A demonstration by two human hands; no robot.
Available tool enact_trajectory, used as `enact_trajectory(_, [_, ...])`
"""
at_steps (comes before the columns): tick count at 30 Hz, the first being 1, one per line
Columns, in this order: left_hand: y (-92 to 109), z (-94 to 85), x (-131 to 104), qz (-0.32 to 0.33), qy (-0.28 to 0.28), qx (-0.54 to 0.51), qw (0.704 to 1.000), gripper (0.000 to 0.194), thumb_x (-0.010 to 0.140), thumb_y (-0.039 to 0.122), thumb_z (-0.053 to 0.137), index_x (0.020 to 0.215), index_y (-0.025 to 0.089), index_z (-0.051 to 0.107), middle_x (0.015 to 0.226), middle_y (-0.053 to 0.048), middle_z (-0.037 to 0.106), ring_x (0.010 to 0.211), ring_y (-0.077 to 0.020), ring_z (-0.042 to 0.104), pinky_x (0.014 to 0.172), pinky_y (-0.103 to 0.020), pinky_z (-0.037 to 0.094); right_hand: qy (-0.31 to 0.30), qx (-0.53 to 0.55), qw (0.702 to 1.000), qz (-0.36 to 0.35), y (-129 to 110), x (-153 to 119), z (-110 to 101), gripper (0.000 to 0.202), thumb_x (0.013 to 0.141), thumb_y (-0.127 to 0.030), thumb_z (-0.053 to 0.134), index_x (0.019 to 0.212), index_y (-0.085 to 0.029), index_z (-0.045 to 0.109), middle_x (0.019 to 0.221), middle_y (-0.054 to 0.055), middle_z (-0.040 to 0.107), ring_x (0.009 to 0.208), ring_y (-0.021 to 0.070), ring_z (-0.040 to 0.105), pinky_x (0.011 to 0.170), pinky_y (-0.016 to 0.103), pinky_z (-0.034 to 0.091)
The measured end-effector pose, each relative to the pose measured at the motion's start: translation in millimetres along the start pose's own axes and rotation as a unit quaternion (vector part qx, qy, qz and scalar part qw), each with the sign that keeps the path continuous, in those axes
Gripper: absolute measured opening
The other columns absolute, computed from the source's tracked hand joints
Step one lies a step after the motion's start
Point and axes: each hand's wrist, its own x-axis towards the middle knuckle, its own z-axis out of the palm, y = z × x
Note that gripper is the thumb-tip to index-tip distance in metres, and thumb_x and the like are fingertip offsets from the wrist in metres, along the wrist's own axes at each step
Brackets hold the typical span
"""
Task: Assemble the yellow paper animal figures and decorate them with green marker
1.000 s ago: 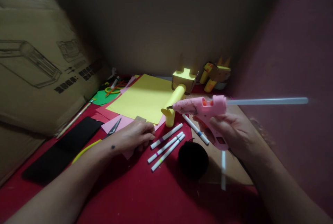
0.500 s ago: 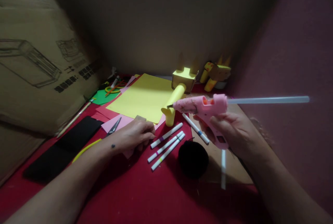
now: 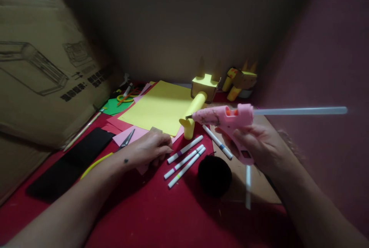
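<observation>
My right hand (image 3: 255, 142) is wrapped round the handle of a pink hot glue gun (image 3: 236, 115), with a long clear glue stick (image 3: 300, 110) sticking out of its back. The gun's nozzle is over or against a yellow paper tube figure (image 3: 188, 129) with a cardboard box head (image 3: 203, 88). My left hand (image 3: 154, 146) rests low over the table with its fingers curled inward. A small brownish piece (image 3: 155, 129) shows just behind its knuckles, and whatever the fingers hold is hidden. Several white markers (image 3: 184, 149) lie beside this hand.
A black round thing (image 3: 215, 175) sits near the right forearm by a cardboard sheet (image 3: 259, 190). Yellow paper (image 3: 155, 105), scissors (image 3: 127, 139) and a black strip (image 3: 69, 163) lie on the red table (image 3: 129, 217). A second figure (image 3: 242, 80) stands behind, a large carton (image 3: 34, 63) at left.
</observation>
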Motion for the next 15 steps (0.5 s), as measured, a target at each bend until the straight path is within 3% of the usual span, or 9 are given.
enact_trajectory(15, [3.7,-0.3,-1.8,-0.006,0.005,-0.002,1.0,0.019,0.085,0.033,0.05,0.072,0.02,0.052,0.059,0.002,0.058,0.047,-0.0136,0.06,0.036,-0.019,0.041,0.006,0.0,1.0,-0.003,2.0,-0.5,-0.9,0.041,0.091,-0.05,0.057,0.065,-0.018,0.055,0.055,-0.002,0.048,0.047,0.0083,0.041,0.044,0.023,0.031])
